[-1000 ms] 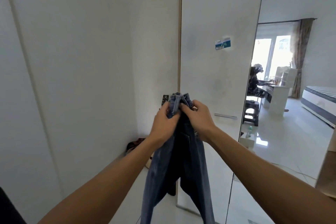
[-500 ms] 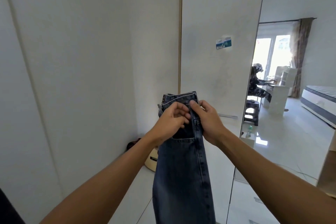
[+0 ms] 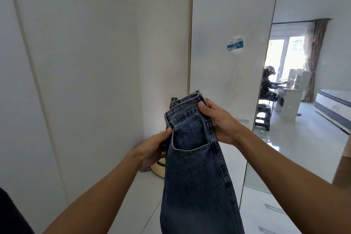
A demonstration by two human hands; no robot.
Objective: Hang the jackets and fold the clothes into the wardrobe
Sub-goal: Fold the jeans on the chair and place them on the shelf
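White wardrobe panels [image 3: 79,81] are filling the left and middle of the view, and a tall door [image 3: 231,15] with a small blue and white sticker [image 3: 235,43] is standing on the right side of them. Beyond the door edge a bright room is showing, with a glossy floor [image 3: 303,154], a bed [image 3: 336,108] at the far right, a curtain [image 3: 315,59] next to a sunny window, and a person sitting at a white counter [image 3: 288,104] far away.

Near the camera, the person is holding a pair of dark blue jeans [image 3: 195,173] in front of the wardrobe. The jeans are folded lengthwise and are hanging down from the waistband, with one back pocket [image 3: 190,135] facing the camera. The lower part is going out of the bottom of the view.

The right hand [image 3: 218,119] is gripping the right side of the waistband, with the thumb lying on top of the cloth. The left hand [image 3: 153,148] is pinching the left edge of the jeans a little lower, beside the pocket, with its fingers going behind the cloth.

Behind the jeans, low on the floor by the wardrobe, a piece of a light-coloured guitar [image 3: 158,167] is peeking out.
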